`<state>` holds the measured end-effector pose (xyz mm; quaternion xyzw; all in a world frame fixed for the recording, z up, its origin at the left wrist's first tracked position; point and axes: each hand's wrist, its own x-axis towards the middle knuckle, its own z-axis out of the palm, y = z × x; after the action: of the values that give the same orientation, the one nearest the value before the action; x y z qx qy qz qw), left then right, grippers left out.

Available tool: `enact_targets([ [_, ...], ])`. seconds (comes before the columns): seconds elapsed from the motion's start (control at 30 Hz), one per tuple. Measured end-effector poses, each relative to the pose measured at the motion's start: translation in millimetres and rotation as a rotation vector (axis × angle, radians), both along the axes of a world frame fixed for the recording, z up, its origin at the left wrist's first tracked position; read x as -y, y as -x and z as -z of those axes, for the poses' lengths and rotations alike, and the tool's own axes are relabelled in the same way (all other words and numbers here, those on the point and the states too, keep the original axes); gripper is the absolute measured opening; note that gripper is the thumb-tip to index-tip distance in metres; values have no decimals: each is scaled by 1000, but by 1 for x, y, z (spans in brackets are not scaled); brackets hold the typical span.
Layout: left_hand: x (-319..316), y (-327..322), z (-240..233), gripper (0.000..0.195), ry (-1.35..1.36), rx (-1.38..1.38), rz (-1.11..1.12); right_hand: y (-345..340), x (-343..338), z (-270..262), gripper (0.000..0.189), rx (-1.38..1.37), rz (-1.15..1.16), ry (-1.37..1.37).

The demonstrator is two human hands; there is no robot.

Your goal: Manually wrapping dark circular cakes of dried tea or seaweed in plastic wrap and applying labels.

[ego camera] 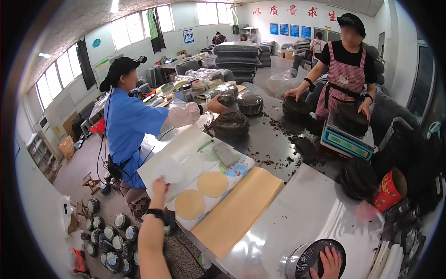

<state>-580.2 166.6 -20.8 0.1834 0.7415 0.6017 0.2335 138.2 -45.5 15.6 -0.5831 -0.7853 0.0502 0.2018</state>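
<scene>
At the left edge of the stack of printed sheets, my left hand [160, 190] pinches the edge of a thin whitish sheet [163, 167]. Printed sheets [240, 164] with two tan paper discs [213, 184] lie beneath and beside it. A flat grey block [224, 153] rests on their far side. Near the table's front edge, my right hand [327, 263] lies flat with spread fingers on a dark round bundle [310, 256] under glossy film. Part of this bundle and hand is cut off by the picture's lower rim.
Tan paper [240, 209] lies on the metal table [278, 209]. A person in blue [136, 108] holds a wrapped bundle [226, 95]. Another person [345, 66] touches dark round stacks, one on a digital scale [345, 139]. A red tub [388, 190] stands right; wrapped bundles [113, 259] cover the floor left.
</scene>
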Motion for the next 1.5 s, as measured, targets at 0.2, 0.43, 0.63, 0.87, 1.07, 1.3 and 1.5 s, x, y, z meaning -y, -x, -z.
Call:
enact_targets([
  [0.2, 60, -160, -65, 32, -249, 0, 318, -1, 15, -25, 61, -293, 119, 21],
  [0.43, 170, -399, -109, 46, -724, -1022, 1925, 17, 46, -87, 57, -1453, 222, 1047],
  [0.63, 156, -482, -83, 51, -803, -955, 2066, -4, 47, -97, 29, -370, 497, 97],
  [0.87, 136, -507, -101, 66, -472, -1207, 2026, -49, 1, -47, 33, -84, 474, -75],
  [1.07, 102, -527, -37, 68, -259, -309, 1701, -7, -4, -56, 64, -136, 31, -122],
  [1.3, 159, -616, -108, 51, -503, -506, 1764, -24, 90, -19, 71, -121, 290, -133],
  [1.5, 220, -631, -149, 62, -753, -650, 2043, -14, 172, 1, 59, -225, 391, -565],
])
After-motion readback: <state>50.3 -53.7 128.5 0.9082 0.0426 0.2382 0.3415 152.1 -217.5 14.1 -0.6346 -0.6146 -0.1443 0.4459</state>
